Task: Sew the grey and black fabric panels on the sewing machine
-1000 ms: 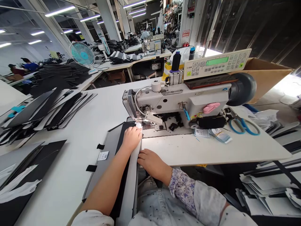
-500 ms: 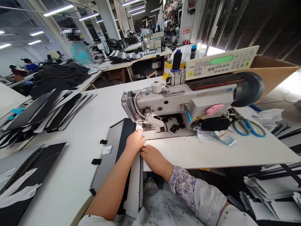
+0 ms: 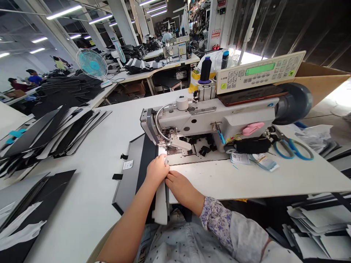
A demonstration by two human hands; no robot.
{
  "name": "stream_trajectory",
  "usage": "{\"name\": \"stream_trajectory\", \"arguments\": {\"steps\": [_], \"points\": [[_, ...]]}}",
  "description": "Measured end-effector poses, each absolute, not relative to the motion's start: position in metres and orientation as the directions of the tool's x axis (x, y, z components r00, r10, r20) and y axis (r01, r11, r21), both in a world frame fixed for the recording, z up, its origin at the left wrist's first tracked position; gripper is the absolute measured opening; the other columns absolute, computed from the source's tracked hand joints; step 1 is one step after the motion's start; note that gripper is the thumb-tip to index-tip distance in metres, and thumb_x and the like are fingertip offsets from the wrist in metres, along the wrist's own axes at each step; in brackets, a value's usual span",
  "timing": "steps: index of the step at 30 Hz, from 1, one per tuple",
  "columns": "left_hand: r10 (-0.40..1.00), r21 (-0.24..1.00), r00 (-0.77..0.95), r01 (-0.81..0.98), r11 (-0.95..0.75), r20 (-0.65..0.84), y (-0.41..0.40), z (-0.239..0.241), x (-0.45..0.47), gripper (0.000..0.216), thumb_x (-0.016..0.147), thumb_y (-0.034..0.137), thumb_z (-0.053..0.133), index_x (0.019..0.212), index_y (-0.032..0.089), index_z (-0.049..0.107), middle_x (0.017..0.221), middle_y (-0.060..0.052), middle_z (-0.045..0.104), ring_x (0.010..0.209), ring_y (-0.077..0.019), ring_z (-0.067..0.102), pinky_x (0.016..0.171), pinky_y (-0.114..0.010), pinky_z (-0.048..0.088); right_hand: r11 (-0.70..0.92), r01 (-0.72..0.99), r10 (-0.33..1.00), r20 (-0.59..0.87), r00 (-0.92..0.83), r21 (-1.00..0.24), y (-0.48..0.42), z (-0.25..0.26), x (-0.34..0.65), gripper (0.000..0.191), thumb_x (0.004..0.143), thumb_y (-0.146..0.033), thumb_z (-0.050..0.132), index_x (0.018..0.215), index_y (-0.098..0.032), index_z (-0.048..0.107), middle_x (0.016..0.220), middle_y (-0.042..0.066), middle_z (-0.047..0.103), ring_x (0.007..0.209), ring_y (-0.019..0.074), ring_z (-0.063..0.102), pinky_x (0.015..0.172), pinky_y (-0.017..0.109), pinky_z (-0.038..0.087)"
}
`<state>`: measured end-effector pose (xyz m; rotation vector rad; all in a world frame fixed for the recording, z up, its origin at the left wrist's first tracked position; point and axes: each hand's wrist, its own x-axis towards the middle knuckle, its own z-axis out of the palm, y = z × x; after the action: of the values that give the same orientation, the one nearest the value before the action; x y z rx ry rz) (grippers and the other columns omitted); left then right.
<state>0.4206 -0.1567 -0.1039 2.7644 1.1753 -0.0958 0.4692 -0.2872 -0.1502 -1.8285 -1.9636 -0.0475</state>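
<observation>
A grey and black fabric panel [image 3: 129,175] lies left of the sewing machine [image 3: 189,118], its folded edge running up to the needle area. Along that edge is a white strip [image 3: 161,204]. My left hand [image 3: 157,170] is closed on the panel's edge just in front of the needle. Close behind it, my right hand [image 3: 182,188] pinches the same edge, its fingertips almost touching the left hand. Black tabs and a white label [image 3: 128,164] show on the panel. What lies under my fingers is hidden.
Blue-handled scissors [image 3: 294,149] and paper tags lie on the table's right. Stacked fabric pieces [image 3: 65,133] cover the left, with a black panel [image 3: 33,204] nearer me. More pieces [image 3: 315,223] sit low at right. Thread cones [image 3: 205,69] and a cardboard box [image 3: 323,80] stand behind the machine.
The panel has slid away from me along the machine, its near edge now farther up the table. Both hands keep their hold close to the needle. The camera view has shifted slightly.
</observation>
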Motion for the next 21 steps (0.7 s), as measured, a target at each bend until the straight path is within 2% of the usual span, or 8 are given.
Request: {"name": "stream_trajectory", "arguments": {"steps": [10, 15, 21], "points": [[0.666, 0.106, 0.745, 0.666, -0.739, -0.041, -0.153, -0.107, 0.417, 0.037, 0.08, 0.013, 0.045, 0.114, 0.023, 0.058, 0.106, -0.005, 0.065, 0.098, -0.0192, 0.061, 0.081, -0.028, 0.043, 0.263, 0.928, 0.935, 0.307, -0.178, -0.263, -0.312, -0.149, 0.448, 0.006, 0.086, -0.013, 0.057, 0.091, -0.015, 0.06, 0.098, 0.008, 0.06, 0.095, 0.0211, 0.052, 0.091, 0.035, 0.043], [0.646, 0.104, 0.761, 0.649, -0.754, -0.06, -0.154, -0.107, 0.412, 0.034, 0.082, 0.014, 0.044, 0.111, 0.023, 0.059, 0.105, -0.004, 0.065, 0.099, -0.0186, 0.059, 0.082, -0.028, 0.042, 0.202, 0.956, 0.938, 0.323, -0.127, -0.211, -0.305, -0.152, 0.451, 0.008, 0.086, -0.011, 0.056, 0.093, -0.013, 0.06, 0.094, 0.008, 0.059, 0.093, 0.0219, 0.051, 0.091, 0.037, 0.043], [0.639, 0.097, 0.757, 0.652, -0.752, -0.137, -0.146, -0.1, 0.417, 0.037, 0.079, 0.013, 0.045, 0.112, 0.024, 0.058, 0.107, -0.005, 0.066, 0.098, -0.019, 0.06, 0.079, -0.027, 0.041, 0.15, 0.98, 0.94, 0.327, -0.099, -0.134, -0.284, -0.153, 0.468, 0.014, 0.087, -0.003, 0.049, 0.087, -0.013, 0.06, 0.085, 0.007, 0.057, 0.083, 0.0208, 0.051, 0.078, 0.036, 0.045]]}}
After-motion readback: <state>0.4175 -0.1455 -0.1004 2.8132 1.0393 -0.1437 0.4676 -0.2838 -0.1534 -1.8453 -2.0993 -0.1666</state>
